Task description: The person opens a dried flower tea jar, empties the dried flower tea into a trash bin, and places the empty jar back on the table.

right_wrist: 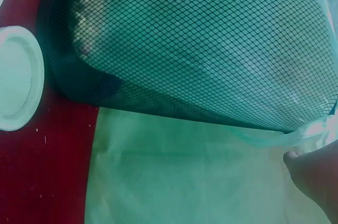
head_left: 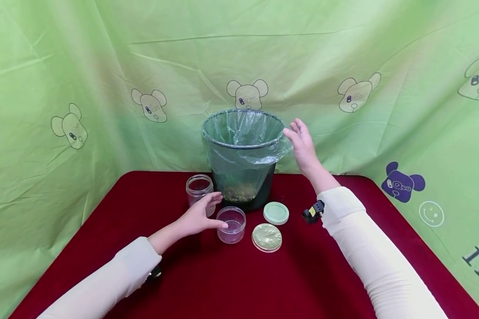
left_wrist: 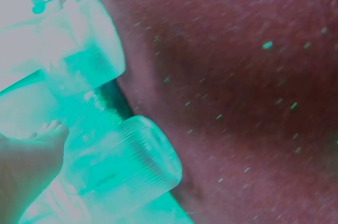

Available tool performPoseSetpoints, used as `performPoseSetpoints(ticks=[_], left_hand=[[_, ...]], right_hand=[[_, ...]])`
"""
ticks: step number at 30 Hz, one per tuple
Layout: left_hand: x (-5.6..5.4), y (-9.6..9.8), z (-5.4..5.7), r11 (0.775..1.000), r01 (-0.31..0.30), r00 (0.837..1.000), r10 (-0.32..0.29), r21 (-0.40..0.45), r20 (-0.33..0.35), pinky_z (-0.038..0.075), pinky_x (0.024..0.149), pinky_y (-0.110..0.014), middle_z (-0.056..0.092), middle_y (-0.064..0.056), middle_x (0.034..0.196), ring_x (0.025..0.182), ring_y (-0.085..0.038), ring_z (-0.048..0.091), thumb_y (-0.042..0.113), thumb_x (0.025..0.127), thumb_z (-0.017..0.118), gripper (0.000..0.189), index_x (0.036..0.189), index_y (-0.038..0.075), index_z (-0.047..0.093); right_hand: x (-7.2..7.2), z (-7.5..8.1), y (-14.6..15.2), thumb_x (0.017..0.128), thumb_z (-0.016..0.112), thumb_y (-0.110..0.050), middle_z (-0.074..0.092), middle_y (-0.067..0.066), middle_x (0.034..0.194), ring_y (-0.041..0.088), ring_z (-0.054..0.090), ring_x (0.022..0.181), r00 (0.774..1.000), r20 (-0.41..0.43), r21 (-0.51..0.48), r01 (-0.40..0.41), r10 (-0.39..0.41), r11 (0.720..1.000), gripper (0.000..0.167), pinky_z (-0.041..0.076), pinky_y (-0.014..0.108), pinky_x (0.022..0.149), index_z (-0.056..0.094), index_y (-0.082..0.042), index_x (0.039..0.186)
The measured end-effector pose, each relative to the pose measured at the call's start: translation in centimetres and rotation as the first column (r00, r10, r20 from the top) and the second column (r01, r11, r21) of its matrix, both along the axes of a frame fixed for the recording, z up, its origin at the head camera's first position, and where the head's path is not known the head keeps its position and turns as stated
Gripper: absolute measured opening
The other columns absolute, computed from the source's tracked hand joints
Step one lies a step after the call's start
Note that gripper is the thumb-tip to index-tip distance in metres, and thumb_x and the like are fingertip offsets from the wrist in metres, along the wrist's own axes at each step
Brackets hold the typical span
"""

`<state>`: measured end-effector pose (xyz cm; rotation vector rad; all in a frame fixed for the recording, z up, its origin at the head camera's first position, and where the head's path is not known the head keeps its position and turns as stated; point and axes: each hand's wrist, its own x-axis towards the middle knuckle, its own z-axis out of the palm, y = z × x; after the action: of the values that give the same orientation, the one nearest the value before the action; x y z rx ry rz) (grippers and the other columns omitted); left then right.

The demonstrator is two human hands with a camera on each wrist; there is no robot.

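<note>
My left hand point(head_left: 197, 218) reaches over two clear jars with its fingers spread. Its thumb overlaps the near jar point(head_left: 232, 234) in the head view, and its fingertips pass in front of the far jar point(head_left: 198, 182); contact cannot be made out. Behind them stands a dark mesh wastebasket point(head_left: 243, 181), lined with a clear plastic bag point(head_left: 259, 155) folded over its rim. Beside the rim's right side is my right hand point(head_left: 304, 148), fingers extended, thumb tip by the bag's edge. In the right wrist view, that thumb point(right_wrist: 317, 176) shows close to the bag.
A pale green lid point(head_left: 276, 213) and a gold foil-like disc point(head_left: 267, 238) lie right of the near jar. Small crumbs are scattered over the red tablecloth point(head_left: 239, 283). A green printed curtain point(head_left: 175, 53) hangs behind and at both sides.
</note>
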<state>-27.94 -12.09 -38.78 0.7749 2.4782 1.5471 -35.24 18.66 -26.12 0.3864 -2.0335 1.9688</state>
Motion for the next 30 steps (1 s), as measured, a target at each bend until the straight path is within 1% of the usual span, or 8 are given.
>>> performPoseSetpoints(ticks=[6, 12, 15, 17, 21, 24, 26, 30], left_hand=[[0.1, -0.6, 1.9, 0.999, 0.027, 0.997, -0.024, 0.037, -0.074, 0.032, 0.109, -0.042, 0.046, -0.019, 0.143, 0.134, -0.032, 0.041, 0.012, 0.078, 0.082, 0.084, 0.145, -0.002, 0.034], [0.2, -1.5, 3.9, 0.995, 0.006, 0.993, 0.005, 0.1, -0.117, 0.037, 0.105, -0.043, 0.046, -0.016, 0.144, 0.135, -0.029, 0.04, 0.006, 0.079, 0.08, 0.079, 0.145, -0.001, 0.036], [0.0, -2.0, 4.8, 0.994, -0.005, 0.985, 0.024, 0.11, -0.173, 0.037, 0.105, -0.041, 0.047, -0.019, 0.142, 0.133, -0.03, 0.042, 0.003, 0.079, 0.08, 0.077, 0.143, -0.004, 0.037], [-0.3, -2.4, 5.4, 0.993, -0.013, 0.978, 0.037, 0.118, -0.203, 0.034, 0.108, -0.04, 0.047, -0.02, 0.142, 0.133, -0.031, 0.042, 0.002, 0.079, 0.079, 0.076, 0.143, -0.005, 0.038], [-0.8, -3.4, 6.9, 0.991, -0.062, 0.972, 0.086, 0.115, -0.219, 0.03, 0.11, -0.038, 0.044, -0.017, 0.145, 0.136, -0.027, 0.039, 0.005, 0.081, 0.078, 0.075, 0.144, -0.001, 0.038], [-1.2, -4.3, 7.8, 0.989, -0.127, 0.963, 0.14, 0.07, -0.231, 0.028, 0.112, -0.038, 0.041, -0.012, 0.148, 0.138, -0.024, 0.035, 0.012, 0.082, 0.079, 0.077, 0.146, 0.003, 0.037], [-1.4, -4.8, 8.2, 0.984, -0.173, 0.952, 0.175, 0.031, -0.251, 0.026, 0.112, -0.041, 0.04, -0.013, 0.149, 0.139, -0.026, 0.034, 0.014, 0.082, 0.08, 0.079, 0.146, 0.002, 0.036], [-2.3, -6.2, 8.6, 0.966, -0.255, 0.925, 0.229, -0.048, -0.305, 0.027, 0.111, -0.047, 0.038, -0.012, 0.15, 0.138, -0.031, 0.034, 0.026, 0.081, 0.081, 0.083, 0.148, 0.006, 0.036]], right_hand=[[0.8, 0.5, 0.8, 0.097, 0.049, -0.021, 0.022, 0.016, 0.157, 0.026, 0.026, 0.142, 0.999, -0.034, 0.03, -0.001, 0.002, 1.0, 0.07, 0.019, 0.03, 0.114, 0.014, -0.001, 0.153], [1.3, 0.7, 1.9, 0.097, 0.05, -0.022, 0.02, 0.016, 0.158, 0.027, 0.022, 0.143, 0.999, -0.053, 0.084, -0.006, 0.011, 0.996, 0.069, 0.019, 0.032, 0.115, 0.015, -0.002, 0.154], [1.4, 0.6, 2.5, 0.096, 0.051, -0.024, 0.02, 0.018, 0.157, 0.027, 0.021, 0.144, 0.998, -0.067, 0.095, -0.009, 0.015, 0.995, 0.07, 0.019, 0.033, 0.115, 0.016, -0.001, 0.153], [1.6, 0.5, 2.8, 0.096, 0.054, -0.026, 0.021, 0.02, 0.156, 0.028, 0.021, 0.144, 0.997, -0.079, 0.098, -0.009, 0.017, 0.995, 0.072, 0.019, 0.033, 0.115, 0.018, 0.0, 0.152], [1.7, 0.6, 3.7, 0.094, 0.059, -0.031, 0.023, 0.021, 0.155, 0.03, 0.022, 0.143, 0.994, -0.104, 0.111, -0.006, 0.018, 0.994, 0.077, 0.02, 0.033, 0.114, 0.02, 0.001, 0.152], [1.8, 0.6, 4.4, 0.094, 0.061, -0.029, 0.023, 0.019, 0.156, 0.029, 0.021, 0.144, 0.995, -0.096, 0.154, 0.004, 0.011, 0.988, 0.077, 0.019, 0.033, 0.115, 0.02, 0.0, 0.152], [2.2, 0.8, 4.7, 0.095, 0.059, -0.024, 0.021, 0.019, 0.157, 0.029, 0.019, 0.144, 0.996, -0.092, 0.201, 0.01, 0.008, 0.98, 0.075, 0.017, 0.034, 0.115, 0.018, 0.0, 0.152], [2.5, 0.5, 5.8, 0.095, 0.058, -0.021, 0.019, 0.019, 0.157, 0.029, 0.018, 0.144, 0.995, -0.1, 0.269, 0.026, 0.002, 0.963, 0.074, 0.014, 0.035, 0.116, 0.016, -0.001, 0.153]])
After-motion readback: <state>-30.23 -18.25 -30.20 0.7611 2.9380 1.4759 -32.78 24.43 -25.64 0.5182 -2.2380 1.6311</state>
